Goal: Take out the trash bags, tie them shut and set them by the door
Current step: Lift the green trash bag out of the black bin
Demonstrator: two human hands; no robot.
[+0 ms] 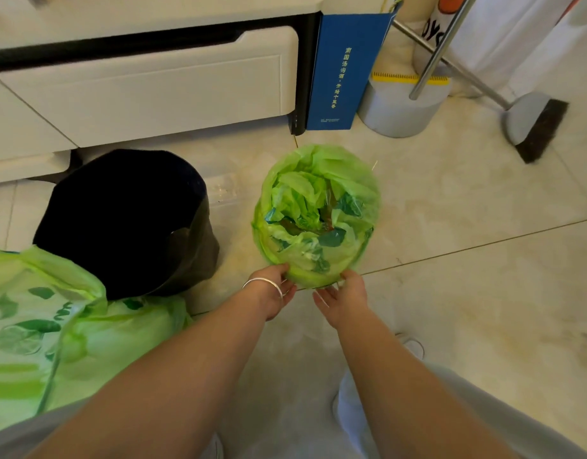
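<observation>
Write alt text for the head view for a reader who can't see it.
Both hands, left hand and right hand, touch the near rim of a green trash bag lining a small bin on the tiled floor; a black bin stands left.

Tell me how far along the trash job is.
Done: one green bag lies out on the floor beside the unlined black bin. In hand: left hand and right hand reach the near rim of the second bin's green liner. Left: lifting, tying, door.

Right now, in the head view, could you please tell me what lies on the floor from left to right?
Printed green plastic bag → black-lined bin → round bin with green liner → blue paper bag → grey dustpan → dark-bristled broom head.
</observation>
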